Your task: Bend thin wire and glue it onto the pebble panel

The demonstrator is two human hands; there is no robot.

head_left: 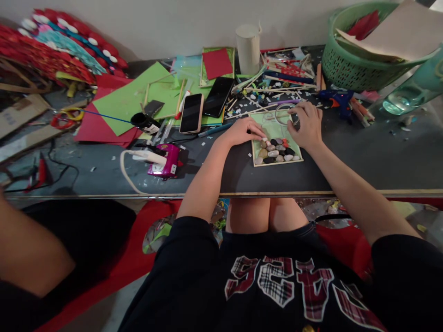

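Observation:
A shallow light-green framed panel (268,127) lies on the dark table, its lower half filled with grey, black, tan and white pebbles (272,154). Several small orange-red bits show among the stones. My left hand (243,130) rests over the panel's left edge, fingers stretched out and tips touching near the uppermost pebbles. On the opposite side, my right hand (306,122) curls its thumb and fingers around the side of a thin pale ring (282,113) above the panel's upper part. The exact grip is partly hidden by the fingers.
Left of the panel are two phones (191,114), a magenta power adapter (166,160) with a white plug, and green paper (134,99). Behind stand a white cylinder (248,48) and scattered sticks. A blue glue gun (337,100), green basket (360,64) and bottle (408,94) are at right.

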